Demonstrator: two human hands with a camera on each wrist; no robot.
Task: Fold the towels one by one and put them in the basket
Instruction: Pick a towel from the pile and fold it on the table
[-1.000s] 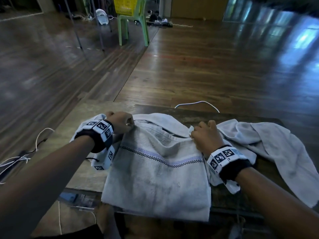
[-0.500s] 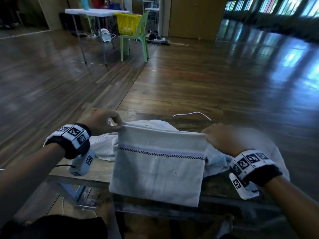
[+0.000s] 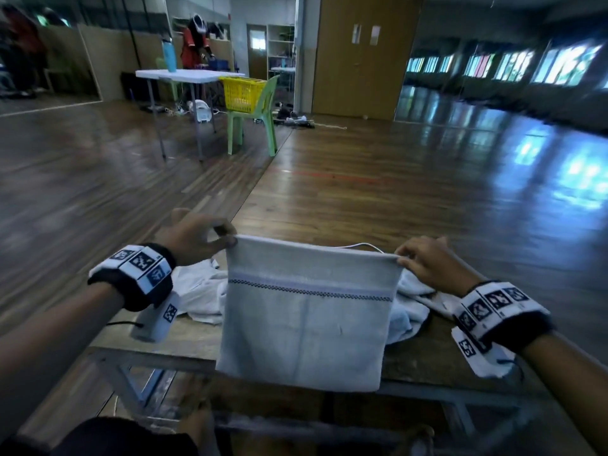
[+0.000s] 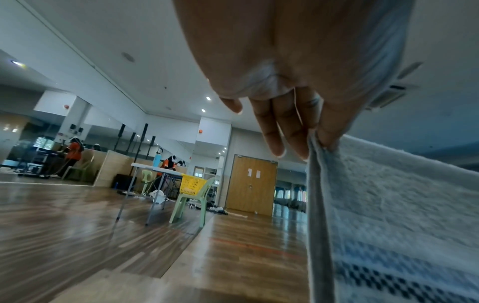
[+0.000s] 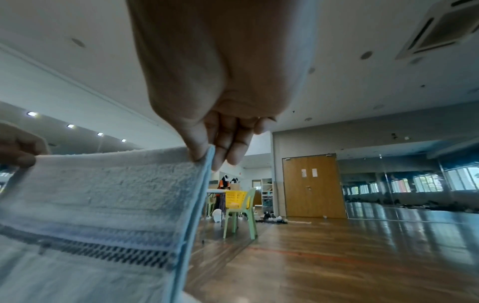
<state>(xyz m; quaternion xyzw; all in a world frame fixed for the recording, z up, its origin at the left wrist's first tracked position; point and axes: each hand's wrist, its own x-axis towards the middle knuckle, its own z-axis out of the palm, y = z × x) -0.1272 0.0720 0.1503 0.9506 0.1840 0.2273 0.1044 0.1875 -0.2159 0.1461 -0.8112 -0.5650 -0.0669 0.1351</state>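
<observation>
Held towel [image 3: 304,311] up by top corners, left hand [image 3: 194,236] and right hand [image 3: 427,261] pinching (hung flat, probably for next fold).

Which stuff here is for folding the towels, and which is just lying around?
For the job:
- held towel, pinched by left hand and right hand
- towel pile on the table
- yellow basket

Just lying about:
- green chair
- white table
- blue bottle

A glossy wooden floor [image 3: 378,179] fills mid-frame. Upper centre stands a tan double door [image 3: 362,54]; upper left, a white folding table [image 3: 187,75] and green plastic chair [image 3: 260,116]; windows [image 3: 526,64] glow upper right.
</observation>
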